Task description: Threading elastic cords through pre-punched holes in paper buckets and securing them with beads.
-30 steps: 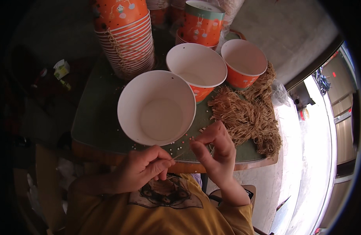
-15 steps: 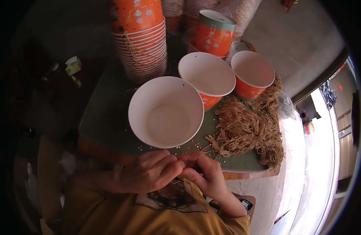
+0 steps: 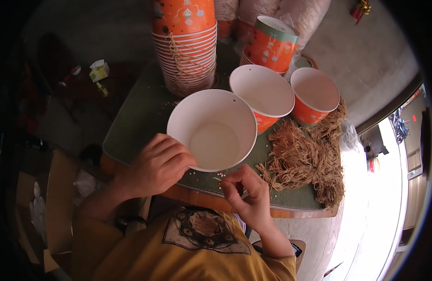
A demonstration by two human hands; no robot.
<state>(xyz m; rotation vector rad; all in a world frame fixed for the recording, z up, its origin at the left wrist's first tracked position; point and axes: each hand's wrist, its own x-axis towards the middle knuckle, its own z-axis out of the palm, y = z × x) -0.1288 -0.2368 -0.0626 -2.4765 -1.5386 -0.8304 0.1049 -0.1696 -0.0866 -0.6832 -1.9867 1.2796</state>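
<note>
A large paper bucket (image 3: 185,117), white inside with a small hole near its far rim, stands tilted at the table's front edge. My left hand (image 3: 160,166) is closed on the bucket's near-left rim, fingers pressed together. To the right of it, my right hand (image 3: 247,189) pinches a thin tan cord (image 3: 217,179), whose short end pokes out left of the fingertips. A second orange-and-white bucket (image 3: 267,122) and a third bucket (image 3: 312,112) sit behind it to the right. Bundles of tan cord (image 3: 302,157) lie at the table's right side.
A tall stack of orange buckets (image 3: 185,61) with loose cords hanging on it stands at the back. Right of it is an upside-down bucket (image 3: 272,47) on a shorter stack. Small round bits dot the green tabletop (image 3: 136,122). An opened cardboard box (image 3: 61,196) is at lower left.
My hands were together in front of the bucket; now they are apart. The left has moved up-left onto the rim, and the right has shifted slightly right with the cord showing.
</note>
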